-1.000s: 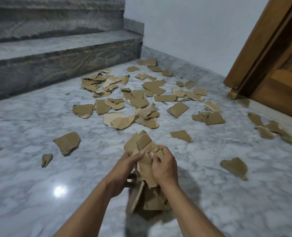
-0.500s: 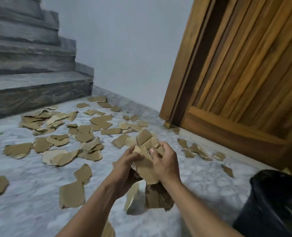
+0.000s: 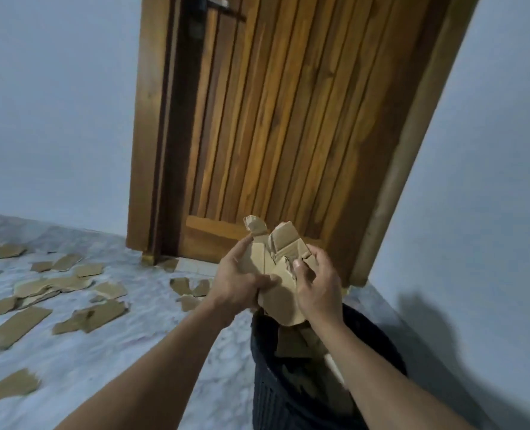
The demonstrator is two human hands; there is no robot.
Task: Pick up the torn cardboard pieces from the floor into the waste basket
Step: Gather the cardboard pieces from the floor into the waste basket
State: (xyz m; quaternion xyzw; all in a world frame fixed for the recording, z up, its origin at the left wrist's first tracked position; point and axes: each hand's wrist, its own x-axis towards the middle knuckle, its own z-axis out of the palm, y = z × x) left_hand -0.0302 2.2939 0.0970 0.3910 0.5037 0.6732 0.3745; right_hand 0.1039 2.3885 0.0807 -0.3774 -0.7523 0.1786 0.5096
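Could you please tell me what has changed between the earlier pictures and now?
The left hand and right hand carried the cardboard bundle rightward from over the littered floor to above the waste basket, which already holds scraps. Nothing was let go. Both still grip the bundle; loose pieces still lie on the floor.

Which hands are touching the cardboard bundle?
Touching, both: the head view shows the left hand and right hand gripping the cardboard bundle from opposite sides.

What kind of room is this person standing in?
Probably a hallway or entrance inside a home: a slatted wooden door in a plain pale wall, a marble floor strewn with torn cardboard pieces, and a dark waste basket.
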